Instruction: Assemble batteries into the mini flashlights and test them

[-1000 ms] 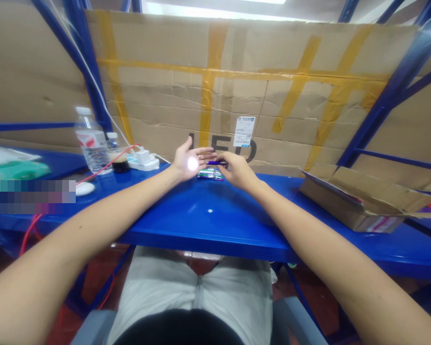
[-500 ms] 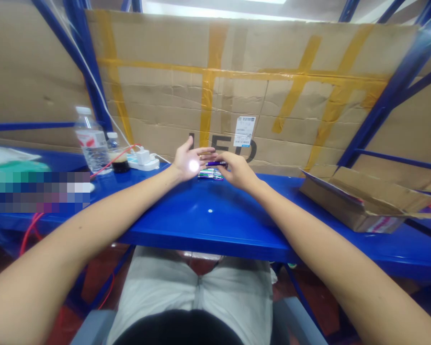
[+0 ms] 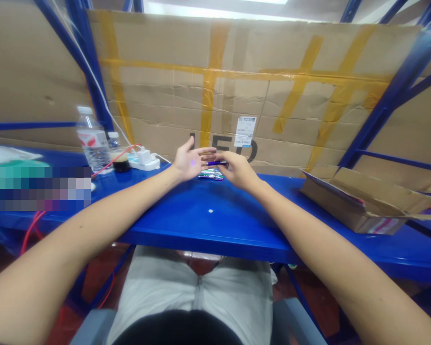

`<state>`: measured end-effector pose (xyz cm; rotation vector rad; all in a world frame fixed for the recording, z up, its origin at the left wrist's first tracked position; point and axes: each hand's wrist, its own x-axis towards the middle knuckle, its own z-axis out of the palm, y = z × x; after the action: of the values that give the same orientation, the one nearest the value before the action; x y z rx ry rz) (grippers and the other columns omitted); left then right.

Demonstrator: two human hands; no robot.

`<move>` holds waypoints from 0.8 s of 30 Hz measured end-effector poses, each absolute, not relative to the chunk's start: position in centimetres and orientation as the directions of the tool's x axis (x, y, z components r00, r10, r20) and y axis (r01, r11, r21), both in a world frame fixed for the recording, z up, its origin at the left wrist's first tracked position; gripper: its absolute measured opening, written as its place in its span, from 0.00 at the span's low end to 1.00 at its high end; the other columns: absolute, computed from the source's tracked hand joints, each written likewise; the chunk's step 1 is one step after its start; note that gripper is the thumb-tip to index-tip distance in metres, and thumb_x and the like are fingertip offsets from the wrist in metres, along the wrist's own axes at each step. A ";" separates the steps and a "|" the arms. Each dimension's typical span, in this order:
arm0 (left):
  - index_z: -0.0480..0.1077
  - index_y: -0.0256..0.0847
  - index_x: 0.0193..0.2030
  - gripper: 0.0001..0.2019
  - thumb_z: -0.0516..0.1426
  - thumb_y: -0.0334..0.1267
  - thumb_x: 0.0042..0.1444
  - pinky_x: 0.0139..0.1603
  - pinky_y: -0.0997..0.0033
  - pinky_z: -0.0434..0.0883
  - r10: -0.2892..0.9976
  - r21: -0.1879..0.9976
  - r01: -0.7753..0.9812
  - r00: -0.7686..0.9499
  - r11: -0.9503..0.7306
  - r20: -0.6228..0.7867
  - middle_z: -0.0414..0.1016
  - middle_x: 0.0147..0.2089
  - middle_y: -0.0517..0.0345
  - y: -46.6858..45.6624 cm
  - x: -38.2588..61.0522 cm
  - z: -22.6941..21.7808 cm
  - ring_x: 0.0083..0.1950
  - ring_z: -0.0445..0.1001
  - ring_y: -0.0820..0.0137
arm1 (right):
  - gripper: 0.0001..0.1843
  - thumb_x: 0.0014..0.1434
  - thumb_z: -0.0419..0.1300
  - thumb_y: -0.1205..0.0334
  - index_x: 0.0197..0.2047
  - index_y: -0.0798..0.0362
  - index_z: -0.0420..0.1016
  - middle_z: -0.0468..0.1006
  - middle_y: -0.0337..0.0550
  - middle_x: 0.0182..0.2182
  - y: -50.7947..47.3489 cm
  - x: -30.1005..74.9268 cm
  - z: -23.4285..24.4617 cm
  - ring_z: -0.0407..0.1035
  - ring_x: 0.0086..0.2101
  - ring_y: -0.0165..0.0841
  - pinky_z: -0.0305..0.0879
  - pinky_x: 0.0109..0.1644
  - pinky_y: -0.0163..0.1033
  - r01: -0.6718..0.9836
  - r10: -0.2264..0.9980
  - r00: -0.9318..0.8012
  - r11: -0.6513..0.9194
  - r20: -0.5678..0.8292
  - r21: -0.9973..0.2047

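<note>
My right hand pinches a slim purple pen light, its tip aimed at my left palm. My left hand is held palm up with fingers spread, just left of the pen's tip, and a faint violet dot shows on the palm. Under both hands a small bunch of similar pens in green and purple lies on the blue shelf.
A water bottle, a small dark jar and a white power strip with a plug stand at the left, with a red cable trailing down. An open cardboard box lies at the right. Taped cardboard backs the shelf.
The bright white spot of light on my left palm has faded to a faint violet dot. Both hands have stayed in place.
</note>
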<state>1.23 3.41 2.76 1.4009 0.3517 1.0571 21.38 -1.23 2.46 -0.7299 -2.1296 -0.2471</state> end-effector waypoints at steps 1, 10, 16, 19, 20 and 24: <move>0.78 0.35 0.48 0.40 0.48 0.72 0.54 0.58 0.45 0.70 0.762 0.906 -0.389 0.532 -0.168 0.370 0.81 0.47 0.35 3.4 1.2 2.8 0.58 0.75 0.45 | 0.14 0.60 0.58 0.71 0.48 0.51 0.77 0.82 0.48 0.46 -1.3 21.4 2.5 0.76 0.48 0.43 0.71 0.56 0.52 0.579 0.414 -0.472 0.811 0.778 -0.080; 0.79 0.35 0.49 0.40 0.49 0.72 0.54 0.59 0.45 0.70 0.763 0.907 -0.388 0.534 -0.164 0.366 0.81 0.47 0.35 3.3 1.2 2.9 0.58 0.75 0.45 | 0.15 0.60 0.58 0.73 0.49 0.51 0.78 0.82 0.48 0.48 -1.7 21.2 2.8 0.75 0.49 0.42 0.70 0.56 0.50 0.574 0.423 -0.482 0.814 0.767 -0.089; 0.78 0.34 0.50 0.41 0.48 0.72 0.54 0.58 0.43 0.70 0.766 0.905 -0.374 0.516 -0.201 0.383 0.81 0.46 0.35 3.2 1.3 2.9 0.57 0.75 0.44 | 0.15 0.60 0.58 0.72 0.49 0.51 0.77 0.82 0.48 0.48 -1.7 21.2 2.7 0.75 0.49 0.42 0.71 0.55 0.51 0.576 0.426 -0.478 0.812 0.769 -0.092; 0.77 0.34 0.51 0.41 0.48 0.72 0.54 0.58 0.43 0.70 0.763 0.905 -0.384 0.526 -0.181 0.375 0.81 0.46 0.35 3.1 1.3 2.9 0.57 0.75 0.44 | 0.15 0.60 0.58 0.72 0.49 0.51 0.77 0.82 0.49 0.47 -1.7 21.2 2.7 0.76 0.49 0.43 0.71 0.55 0.51 0.579 0.428 -0.477 0.810 0.768 -0.092; 0.77 0.34 0.51 0.41 0.49 0.72 0.54 0.59 0.43 0.69 0.762 0.905 -0.391 0.531 -0.166 0.370 0.81 0.46 0.35 3.1 1.3 2.9 0.58 0.75 0.44 | 0.15 0.60 0.58 0.72 0.49 0.51 0.77 0.82 0.49 0.47 -1.7 21.2 2.7 0.76 0.49 0.43 0.70 0.55 0.50 0.578 0.428 -0.480 0.811 0.766 -0.090; 0.77 0.34 0.51 0.40 0.49 0.70 0.55 0.59 0.44 0.69 0.773 0.905 -0.408 0.533 -0.121 0.344 0.81 0.47 0.35 3.0 1.3 3.0 0.58 0.75 0.44 | 0.15 0.60 0.58 0.73 0.49 0.52 0.78 0.82 0.49 0.47 -1.6 21.3 2.7 0.75 0.49 0.43 0.70 0.56 0.50 0.572 0.420 -0.487 0.816 0.766 -0.085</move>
<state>1.32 3.03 3.00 1.3483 0.3507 1.0432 21.26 -1.65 2.70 -0.7264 -2.1534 -0.2282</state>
